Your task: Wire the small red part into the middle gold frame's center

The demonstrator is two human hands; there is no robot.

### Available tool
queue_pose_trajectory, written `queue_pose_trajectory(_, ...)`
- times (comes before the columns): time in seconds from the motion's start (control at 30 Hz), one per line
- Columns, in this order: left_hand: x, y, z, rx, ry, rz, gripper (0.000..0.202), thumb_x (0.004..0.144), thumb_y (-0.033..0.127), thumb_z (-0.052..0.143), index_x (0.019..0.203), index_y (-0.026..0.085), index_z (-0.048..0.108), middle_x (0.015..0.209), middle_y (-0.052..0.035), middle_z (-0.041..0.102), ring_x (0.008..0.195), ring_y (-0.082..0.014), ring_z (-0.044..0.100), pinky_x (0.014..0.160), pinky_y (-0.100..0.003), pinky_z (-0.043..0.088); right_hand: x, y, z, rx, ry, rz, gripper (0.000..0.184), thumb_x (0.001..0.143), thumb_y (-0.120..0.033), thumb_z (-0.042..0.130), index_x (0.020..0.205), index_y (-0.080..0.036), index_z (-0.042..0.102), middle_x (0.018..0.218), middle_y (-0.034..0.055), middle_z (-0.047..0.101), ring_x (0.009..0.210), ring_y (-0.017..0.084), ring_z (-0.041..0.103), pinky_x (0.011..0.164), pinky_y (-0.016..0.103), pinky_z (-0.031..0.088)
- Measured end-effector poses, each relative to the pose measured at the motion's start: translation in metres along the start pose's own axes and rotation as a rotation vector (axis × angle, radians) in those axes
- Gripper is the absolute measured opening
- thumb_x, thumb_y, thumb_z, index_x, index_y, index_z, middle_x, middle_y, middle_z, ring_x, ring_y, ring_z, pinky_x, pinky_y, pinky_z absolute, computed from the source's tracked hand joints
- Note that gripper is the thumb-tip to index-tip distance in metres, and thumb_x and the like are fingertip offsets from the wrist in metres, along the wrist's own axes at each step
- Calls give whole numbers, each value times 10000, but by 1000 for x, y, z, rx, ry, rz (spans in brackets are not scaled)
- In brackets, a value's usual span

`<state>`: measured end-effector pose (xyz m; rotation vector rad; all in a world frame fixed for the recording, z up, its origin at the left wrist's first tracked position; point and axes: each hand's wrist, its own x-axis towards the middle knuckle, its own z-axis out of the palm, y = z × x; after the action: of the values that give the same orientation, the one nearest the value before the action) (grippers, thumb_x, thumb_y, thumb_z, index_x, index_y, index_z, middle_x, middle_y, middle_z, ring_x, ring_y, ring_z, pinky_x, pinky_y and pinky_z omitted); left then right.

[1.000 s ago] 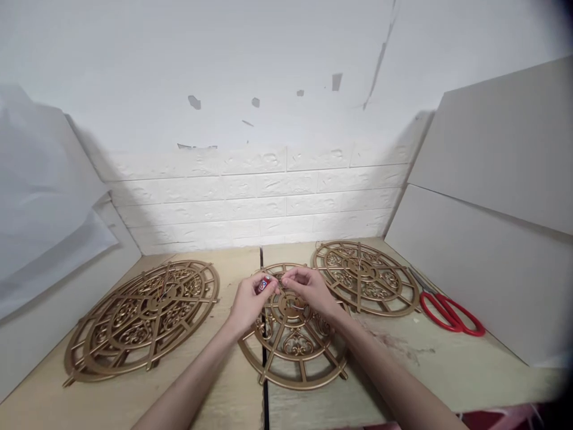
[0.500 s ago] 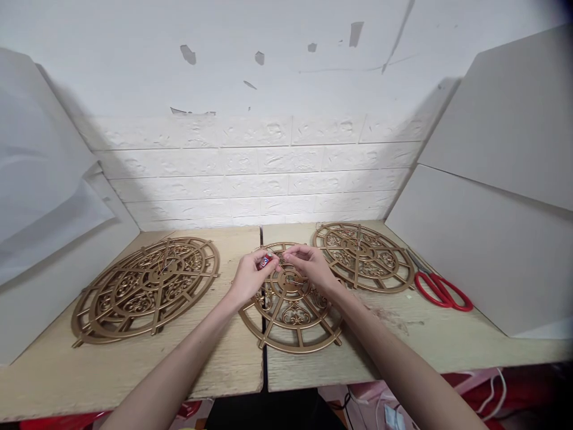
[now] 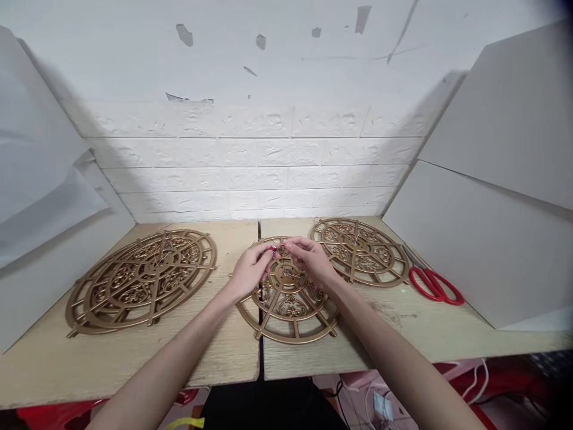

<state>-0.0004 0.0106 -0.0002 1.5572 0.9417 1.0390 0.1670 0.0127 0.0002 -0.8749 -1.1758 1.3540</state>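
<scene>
A round gold openwork disc (image 3: 289,307) lies flat at the middle of the wooden table (image 3: 134,352). Both hands hover over its far half, fingertips almost meeting. My left hand (image 3: 250,272) pinches a small red object (image 3: 273,248) between thumb and fingers. My right hand (image 3: 311,260) is closed in a pinch just right of it; what it holds is too small to name, maybe a thin wire. Both forearms reach in from the bottom edge.
A larger gold disc stack (image 3: 141,278) lies at the left, another gold disc (image 3: 360,251) at the right rear. Red-handled scissors (image 3: 432,285) rest by the right grey panel (image 3: 483,239). A white brick wall stands behind. Cables hang below the table's front edge.
The camera has tilted down, so the table sits higher in view and its front edge shows. My hands stay pinched together over the middle disc; the red object is more hidden by my fingers.
</scene>
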Motion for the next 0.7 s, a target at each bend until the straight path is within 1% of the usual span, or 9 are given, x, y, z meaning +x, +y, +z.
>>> queue_pose_trajectory(0.1, 0, 1, 0, 44, -6, -5, 341, 831, 370, 521, 1079, 163, 631, 856, -51, 645, 424, -53, 425, 372, -191, 323, 0, 1, 0, -21, 0, -20, 328, 632, -414, 765, 790, -144, 667, 520, -51, 470, 440, 37, 270, 417, 200, 134)
queue_pose_trajectory(0.2, -1, 2, 1, 56, -4, -13, 317, 813, 354, 557, 1048, 158, 641, 806, -45, 649, 432, -55, 443, 384, -184, 344, 0, 3, 2, -57, 20, -73, 327, 639, -418, 759, 789, -142, 669, 515, -44, 486, 434, 41, 284, 411, 202, 152)
queue_pose_trajectory(0.3, -1, 3, 2, 9, -19, -27, 336, 780, 337, 607, 1053, 143, 630, 791, -43, 653, 448, -64, 483, 413, -194, 404, -2, 4, 7, -65, 71, -116, 326, 634, -425, 758, 769, -144, 663, 520, -39, 502, 425, 40, 287, 404, 205, 163)
queue_pose_trajectory(0.4, 0, 1, 4, -58, -53, -10, 352, 750, 329, 647, 1043, 137, 620, 780, -38, 652, 512, -88, 554, 494, -223, 487, -4, 5, 11, -64, 94, -119, 324, 639, -430, 754, 770, -149, 661, 493, -43, 493, 410, 45, 301, 392, 204, 177)
queue_pose_trajectory(0.47, 0, 0, 4, -87, -62, 13, 338, 742, 319, 660, 1021, 135, 611, 780, -39, 653, 588, -107, 598, 563, -240, 524, -4, 6, 12, -74, 92, -115, 320, 645, -431, 750, 779, -154, 663, 481, -39, 502, 411, 56, 346, 391, 202, 218)
queue_pose_trajectory(0.53, -1, -1, 4, -105, -59, 30, 324, 746, 312, 660, 1012, 138, 595, 787, -40, 656, 638, -117, 619, 604, -249, 537, -4, 6, 12, -70, 86, -115, 315, 642, -429, 753, 776, -160, 663, 504, -25, 540, 436, 75, 414, 405, 205, 283)
queue_pose_trajectory(0.6, -2, 0, 4, -111, -60, 42, 329, 755, 315, 654, 1027, 146, 575, 792, -39, 661, 635, -119, 627, 614, -255, 540, -4, 6, 11, -53, 76, -120, 313, 641, -430, 754, 778, -165, 661, 543, -9, 579, 480, 98, 478, 433, 215, 348)
queue_pose_trajectory(0.7, -3, 4, 4, -116, -63, 61, 364, 760, 326, 654, 1065, 159, 549, 793, -37, 665, 636, -127, 636, 625, -266, 542, -3, 6, 8, -45, 62, -139, 305, 661, -430, 740, 793, -167, 660, 577, 3, 606, 534, 118, 529, 490, 234, 416)
